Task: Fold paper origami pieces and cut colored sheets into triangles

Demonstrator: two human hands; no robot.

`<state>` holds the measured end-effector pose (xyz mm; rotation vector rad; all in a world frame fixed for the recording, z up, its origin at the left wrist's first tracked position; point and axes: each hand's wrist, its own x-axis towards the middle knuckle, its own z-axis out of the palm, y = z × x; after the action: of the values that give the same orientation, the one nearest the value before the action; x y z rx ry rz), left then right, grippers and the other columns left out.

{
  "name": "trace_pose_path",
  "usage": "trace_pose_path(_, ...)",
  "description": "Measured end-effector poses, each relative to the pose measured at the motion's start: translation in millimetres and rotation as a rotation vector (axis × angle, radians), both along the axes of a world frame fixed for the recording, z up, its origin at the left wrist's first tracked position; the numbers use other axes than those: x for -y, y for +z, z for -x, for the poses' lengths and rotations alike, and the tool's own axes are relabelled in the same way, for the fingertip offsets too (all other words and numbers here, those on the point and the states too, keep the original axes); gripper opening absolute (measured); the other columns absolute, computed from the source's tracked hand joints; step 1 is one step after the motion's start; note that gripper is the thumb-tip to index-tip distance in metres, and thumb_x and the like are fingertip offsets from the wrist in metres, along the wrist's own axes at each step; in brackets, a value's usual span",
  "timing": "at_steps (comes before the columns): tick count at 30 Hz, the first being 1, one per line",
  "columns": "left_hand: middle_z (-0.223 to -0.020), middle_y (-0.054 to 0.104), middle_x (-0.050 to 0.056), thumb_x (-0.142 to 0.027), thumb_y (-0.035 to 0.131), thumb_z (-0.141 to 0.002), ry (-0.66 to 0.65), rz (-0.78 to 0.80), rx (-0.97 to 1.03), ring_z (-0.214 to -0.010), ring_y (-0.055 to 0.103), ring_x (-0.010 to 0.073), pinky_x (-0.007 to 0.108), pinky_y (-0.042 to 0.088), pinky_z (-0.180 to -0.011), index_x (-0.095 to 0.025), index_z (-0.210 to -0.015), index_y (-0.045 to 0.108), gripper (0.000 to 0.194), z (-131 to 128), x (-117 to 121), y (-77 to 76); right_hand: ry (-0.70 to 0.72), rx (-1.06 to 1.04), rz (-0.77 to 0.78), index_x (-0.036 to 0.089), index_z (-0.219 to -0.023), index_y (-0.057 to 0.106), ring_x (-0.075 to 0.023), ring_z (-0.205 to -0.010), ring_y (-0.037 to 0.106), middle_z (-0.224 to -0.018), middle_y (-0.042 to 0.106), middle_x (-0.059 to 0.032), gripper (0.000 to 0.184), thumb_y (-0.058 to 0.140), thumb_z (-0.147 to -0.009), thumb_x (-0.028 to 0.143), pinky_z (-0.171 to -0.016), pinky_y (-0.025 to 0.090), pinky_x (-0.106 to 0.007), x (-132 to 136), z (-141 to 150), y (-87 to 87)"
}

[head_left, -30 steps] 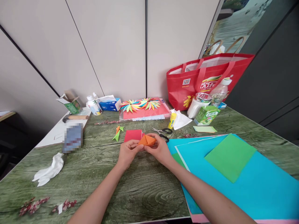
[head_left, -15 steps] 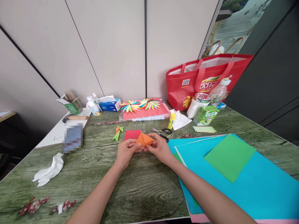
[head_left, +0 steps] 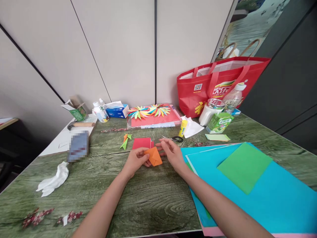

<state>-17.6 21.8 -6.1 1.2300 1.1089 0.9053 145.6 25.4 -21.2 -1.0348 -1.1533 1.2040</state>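
A folded piece of orange paper (head_left: 155,156) with crease lines is pinched between the thumb and fingers of my left hand (head_left: 135,161). My right hand (head_left: 174,155) is just to the right of it, fingers apart and holding nothing. Behind the hands lies red square paper (head_left: 142,143). Black-handled scissors (head_left: 177,138) rest beyond my right hand, partly hidden by it. Small green and orange folded paper pieces (head_left: 124,143) sit to the left of the red paper.
On the right are large blue sheets (head_left: 267,205) topped by a green square (head_left: 245,168). A yellow glue stick (head_left: 182,128), a green carton (head_left: 219,122) and a red bag (head_left: 190,96) stand behind. Two paper pinwheel shapes (head_left: 158,110) lie at the back. Crumpled tissue (head_left: 54,180) is at left.
My right hand has let go of the orange paper and moved slightly right. The paper, in my left hand, has turned so its corner points downward.
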Motion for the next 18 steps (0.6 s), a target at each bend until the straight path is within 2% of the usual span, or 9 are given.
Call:
trace_pose_path(2,-0.058,0.063,0.002,-0.032,0.068,-0.064,-0.048,-0.010,-0.038,-0.048,0.060,0.0142,0.025,0.050,-0.048,-0.010,-0.100,0.060,0.043,-2,2,-0.2,0.024,0.103,-0.041,0.020,-0.095,0.053,-0.0188,-0.073,0.061,-0.081,0.064,-0.0042,0.026,0.056,-0.074,0.035,-0.061,0.050,-0.031,1,0,-0.3)
trace_pose_path(4,-0.062,0.063,0.001,-0.031,0.068,-0.064,-0.030,-0.024,-0.024,-0.051,0.060,0.0141,0.026,0.051,-0.050,-0.012,-0.107,0.056,0.049,-3,3,-1.2,0.054,0.171,-0.085,0.019,-0.094,0.054,-0.0161,-0.070,0.060,-0.074,0.061,-0.0018,0.025,0.057,-0.072,0.029,-0.062,0.050,-0.029,2,1,-2.2)
trace_pose_path(8,-0.066,0.062,-0.002,-0.030,0.071,-0.061,0.158,-0.073,0.066,-0.055,0.058,0.0105,0.020,0.048,-0.049,-0.015,-0.109,0.053,0.053,-2,0,-2.8,0.085,0.088,-0.070,0.020,-0.090,0.051,-0.0122,-0.060,0.055,-0.070,0.053,0.0018,0.021,0.055,-0.070,0.025,-0.049,0.050,-0.024,6,6,-5.5)
trace_pose_path(11,-0.067,0.063,-0.001,-0.031,0.073,-0.059,0.252,-0.058,0.126,-0.054,0.057,0.0088,0.017,0.044,-0.048,-0.014,-0.100,0.057,0.047,-1,-2,-1.9,0.108,0.029,-0.055,0.020,-0.080,0.048,-0.0115,-0.058,0.054,-0.068,0.050,0.0027,0.015,0.057,-0.068,0.024,-0.049,0.053,-0.025,8,10,-6.5)
trace_pose_path(14,-0.069,0.066,0.003,-0.037,0.072,-0.059,0.179,0.004,0.139,-0.054,0.058,0.0113,0.020,0.047,-0.047,-0.012,-0.088,0.061,0.039,-3,-1,-0.6,0.108,0.043,-0.056,0.019,-0.074,0.051,-0.0141,-0.066,0.055,-0.073,0.051,0.0001,0.012,0.059,-0.069,0.027,-0.054,0.056,-0.028,9,12,-7.6)
trace_pose_path(16,-0.066,0.066,0.004,-0.039,0.071,-0.061,0.117,0.009,0.124,-0.050,0.058,0.0123,0.023,0.049,-0.046,-0.011,-0.081,0.063,0.035,-5,1,-0.2,0.111,0.071,-0.069,0.019,-0.076,0.055,-0.0153,-0.070,0.056,-0.077,0.054,-0.0018,0.013,0.059,-0.069,0.029,-0.058,0.056,-0.030,10,12,-7.9)
trace_pose_path(18,-0.063,0.065,0.004,-0.040,0.069,-0.062,0.113,-0.013,0.117,-0.050,0.058,0.0134,0.025,0.050,-0.046,-0.011,-0.076,0.063,0.033,-6,3,-0.4,0.108,0.117,-0.084,0.019,-0.081,0.058,-0.0155,-0.070,0.057,-0.080,0.057,-0.0030,0.015,0.058,-0.071,0.029,-0.057,0.055,-0.029,10,12,-7.1)
